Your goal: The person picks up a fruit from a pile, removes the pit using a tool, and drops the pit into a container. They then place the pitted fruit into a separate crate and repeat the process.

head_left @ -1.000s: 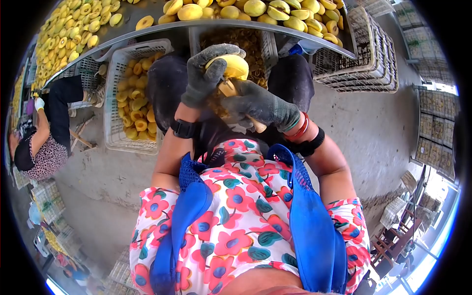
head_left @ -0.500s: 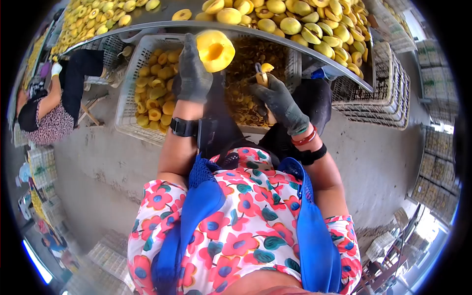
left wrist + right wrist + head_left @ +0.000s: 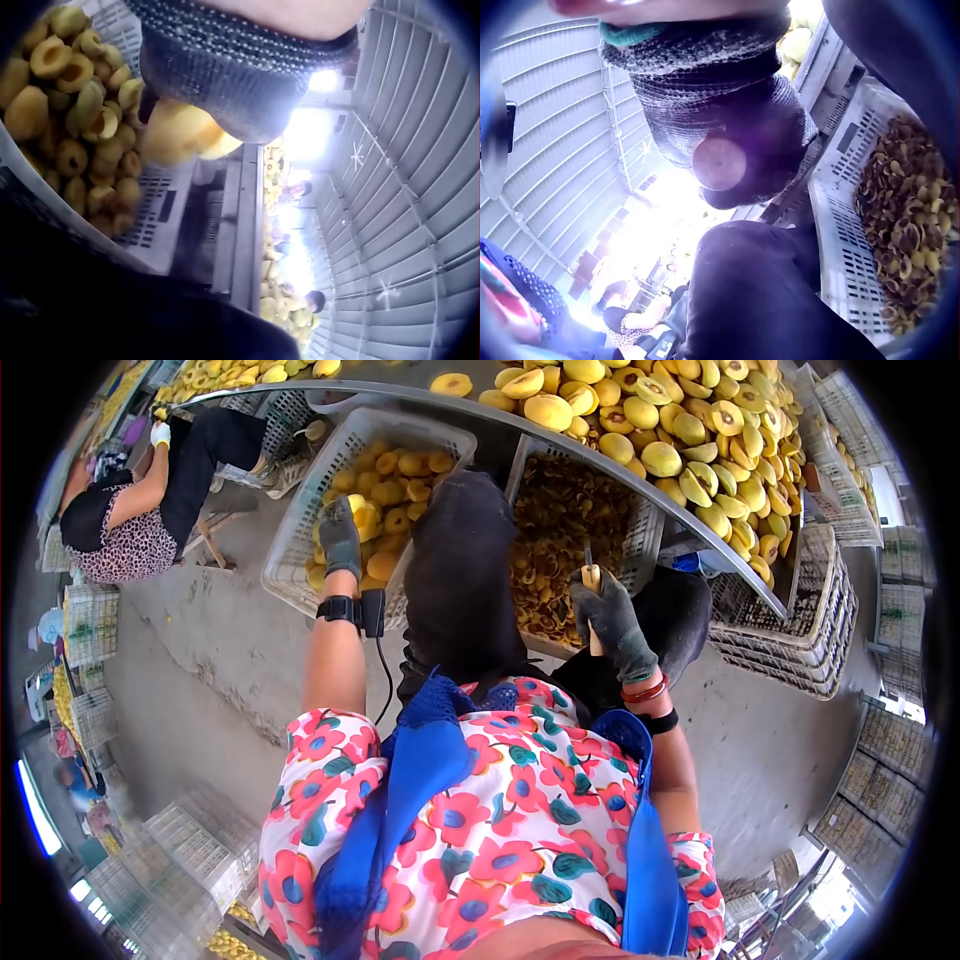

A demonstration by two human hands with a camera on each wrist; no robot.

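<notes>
Holding fruit halves [image 3: 388,492] — white crate [image 3: 283,565]

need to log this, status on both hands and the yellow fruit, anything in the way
Left hand holding yellow fruit over white crate. Right hand gripping wooden-handled tool. Heaped fruit in crate nearby, no other obstruction seen.

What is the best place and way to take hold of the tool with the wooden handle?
I would take the tool by its wooden handle, coming from the person's side. The handle is straight and thicker than the narrow metal tip, which points away from the body. The right hand already holds it there.
</notes>
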